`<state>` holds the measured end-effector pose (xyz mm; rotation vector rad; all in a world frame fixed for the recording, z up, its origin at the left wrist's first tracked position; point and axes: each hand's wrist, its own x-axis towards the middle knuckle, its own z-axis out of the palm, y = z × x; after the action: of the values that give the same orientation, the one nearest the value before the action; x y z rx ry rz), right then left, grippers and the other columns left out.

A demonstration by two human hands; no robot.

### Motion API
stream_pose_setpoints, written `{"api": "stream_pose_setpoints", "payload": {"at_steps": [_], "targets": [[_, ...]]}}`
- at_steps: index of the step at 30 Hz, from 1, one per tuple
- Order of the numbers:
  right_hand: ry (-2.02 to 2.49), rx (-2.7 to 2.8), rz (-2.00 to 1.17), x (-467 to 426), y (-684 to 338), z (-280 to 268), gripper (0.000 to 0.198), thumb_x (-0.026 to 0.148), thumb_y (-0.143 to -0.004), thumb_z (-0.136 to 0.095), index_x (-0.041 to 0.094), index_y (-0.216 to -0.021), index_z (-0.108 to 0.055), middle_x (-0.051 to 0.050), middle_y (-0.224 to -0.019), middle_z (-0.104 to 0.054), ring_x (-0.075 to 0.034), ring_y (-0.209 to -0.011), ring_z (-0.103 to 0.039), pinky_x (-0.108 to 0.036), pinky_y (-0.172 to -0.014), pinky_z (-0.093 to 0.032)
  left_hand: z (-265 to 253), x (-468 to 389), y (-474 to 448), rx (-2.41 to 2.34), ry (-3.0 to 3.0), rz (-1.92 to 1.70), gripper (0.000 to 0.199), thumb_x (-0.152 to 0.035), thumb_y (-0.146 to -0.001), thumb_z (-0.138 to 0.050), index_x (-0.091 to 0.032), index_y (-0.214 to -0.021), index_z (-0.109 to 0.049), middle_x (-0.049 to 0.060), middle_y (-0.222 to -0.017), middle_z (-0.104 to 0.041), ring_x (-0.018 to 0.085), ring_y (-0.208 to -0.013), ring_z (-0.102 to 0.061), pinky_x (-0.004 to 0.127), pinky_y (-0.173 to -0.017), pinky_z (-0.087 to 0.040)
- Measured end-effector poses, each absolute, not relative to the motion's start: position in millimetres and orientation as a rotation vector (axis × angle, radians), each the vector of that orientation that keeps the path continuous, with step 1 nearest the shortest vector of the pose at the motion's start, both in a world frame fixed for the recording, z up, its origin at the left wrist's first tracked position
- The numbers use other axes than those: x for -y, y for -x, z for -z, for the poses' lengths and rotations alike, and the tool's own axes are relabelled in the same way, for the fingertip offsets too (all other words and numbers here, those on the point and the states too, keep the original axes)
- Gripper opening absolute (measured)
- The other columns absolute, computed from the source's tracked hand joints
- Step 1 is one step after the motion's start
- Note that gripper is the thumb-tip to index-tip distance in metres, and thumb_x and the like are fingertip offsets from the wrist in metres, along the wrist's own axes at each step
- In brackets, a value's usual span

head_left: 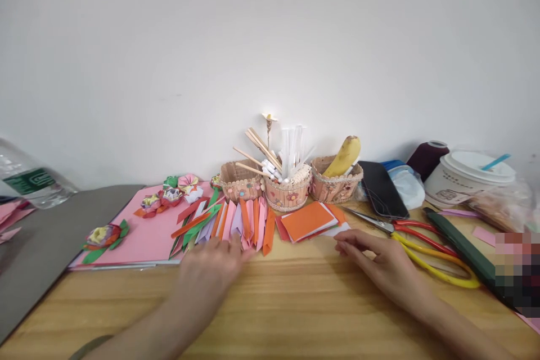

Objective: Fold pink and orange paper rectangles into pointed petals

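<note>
My left hand (213, 270) lies palm down at the near ends of a row of folded paper strips (250, 216) in orange, pink, purple and green. Its fingers are blurred and partly hidden, with the thumb pointing right, so I cannot tell whether they grip a strip. My right hand (379, 261) rests on the table right of a small stack of paper rectangles (306, 222), orange on top. Its fingers are curled, thumb and fingertips close together, with nothing visible in them. Scissors (430, 242) with red and yellow handles lie just beyond the right hand.
Three woven baskets (287, 194) stand against the wall, with sticks, clear tubes and a banana (343, 156). Paper flowers (103, 236) sit on pink sheets (139, 230) at left, near a bottle (36, 180). A phone (382, 188), lidded tub (451, 180) and dark green tool (459, 244) are at right.
</note>
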<state>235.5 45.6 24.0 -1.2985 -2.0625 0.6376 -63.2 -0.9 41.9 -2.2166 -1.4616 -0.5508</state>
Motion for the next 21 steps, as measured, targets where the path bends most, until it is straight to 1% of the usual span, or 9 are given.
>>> {"api": "stream_pose_setpoints", "payload": {"at_steps": [2,4,8,11,13,14,16,18,21], "targets": [[1.268,2.101,-0.553,-43.2,-234.0,-21.1,0.028,0.039,-0.089,-0.046,0.019,-0.089,-0.066,-0.005,-0.078,-0.071,-0.018,-0.068,-0.067,-0.028,-0.063,-0.053,-40.8,12.2,59.3,1.107,2.313,0.523,0.024,-0.022,-0.095,-0.044,-0.013,-0.085,-0.064,0.001,-0.053,-0.057,0.013,-0.049,-0.055,0.020,-0.046,-0.034],[1.228,2.129,-0.488,-42.0,-233.0,-18.2,0.025,0.035,-0.089,-0.046,0.020,-0.091,-0.067,-0.006,-0.086,-0.072,-0.019,-0.074,-0.068,-0.030,-0.068,-0.055,-39.7,21.7,58.1,0.861,2.388,0.544,0.022,-0.013,-0.094,-0.041,-0.012,-0.086,-0.062,0.001,-0.059,-0.060,0.013,-0.052,-0.057,0.023,-0.048,-0.037],[1.125,2.252,-0.191,-49.8,-231.4,-10.9,0.031,0.026,-0.092,-0.039,0.020,-0.111,-0.062,-0.009,-0.110,-0.068,-0.021,-0.099,-0.065,-0.037,-0.085,-0.053,-35.8,27.9,63.8,0.842,2.406,0.609,0.019,-0.010,-0.093,-0.041,-0.012,-0.085,-0.059,0.000,-0.062,-0.061,0.014,-0.050,-0.055,0.026,-0.049,-0.036],[1.058,2.422,0.197,-64.0,-229.0,-4.4,0.041,0.018,-0.093,-0.034,0.014,-0.131,-0.049,-0.014,-0.130,-0.056,-0.023,-0.118,-0.054,-0.042,-0.095,-0.048,-33.3,22.8,64.2,0.863,2.425,0.619,0.018,-0.012,-0.093,-0.043,-0.014,-0.080,-0.057,-0.001,-0.063,-0.061,0.014,-0.051,-0.055,0.026,-0.049,-0.036],[0.993,2.519,0.394,-73.3,-227.7,-1.0,0.044,0.014,-0.092,-0.033,0.011,-0.135,-0.043,-0.016,-0.135,-0.049,-0.024,-0.123,-0.048,-0.045,-0.098,-0.045,-31.2,17.4,58.5,0.854,2.446,0.613,0.017,-0.015,-0.092,-0.046,-0.014,-0.080,-0.056,-0.002,-0.059,-0.058,0.014,-0.051,-0.054,0.026,-0.047,-0.034],[0.947,2.559,0.459,-76.9,-227.5,0.1,0.045,0.011,-0.091,-0.034,0.011,-0.134,-0.045,-0.015,-0.135,-0.050,-0.024,-0.124,-0.048,-0.044,-0.098,-0.044,-29.5,14.7,54.1,0.836,2.457,0.618,0.016,-0.015,-0.092,-0.046,-0.014,-0.080,-0.056,-0.002,-0.059,-0.057,0.014,-0.051,-0.053,0.026,-0.046,-0.034],[0.866,2.605,0.491,-80.7,-228.3,0.7,0.044,0.007,-0.087,-0.036,0.013,-0.128,-0.052,-0.013,-0.129,-0.056,-0.022,-0.117,-0.054,-0.041,-0.096,-0.047,-24.7,9.3,43.6,0.817,2.490,0.623,0.014,-0.016,-0.090,-0.049,-0.014,-0.079,-0.056,-0.002,-0.059,-0.056,0.014,-0.050,-0.052,0.026,-0.046,-0.034],[0.806,2.634,0.536,-80.5,-229.9,-0.3,0.041,0.003,-0.085,-0.038,0.013,-0.118,-0.060,-0.013,-0.119,-0.064,-0.021,-0.106,-0.062,-0.036,-0.089,-0.052,-19.2,4.4,33.1,0.794,2.511,0.616,0.012,-0.015,-0.088,-0.052,-0.015,-0.076,-0.054,-0.002,-0.058,-0.055,0.015,-0.050,-0.052,0.026,-0.045,-0.034],[0.763,2.633,0.605,-76.6,-231.4,-3.3,0.035,0.004,-0.087,-0.037,0.011,-0.109,-0.064,-0.013,-0.107,-0.069,-0.022,-0.095,-0.067,-0.034,-0.078,-0.056,-14.7,-1.8,21.1,0.761,2.518,0.634,0.017,-0.015,-0.086,-0.053,-0.016,-0.069,-0.051,-0.002,-0.057,-0.053,0.015,-0.050,-0.051,0.026,-0.045,-0.035]]}}
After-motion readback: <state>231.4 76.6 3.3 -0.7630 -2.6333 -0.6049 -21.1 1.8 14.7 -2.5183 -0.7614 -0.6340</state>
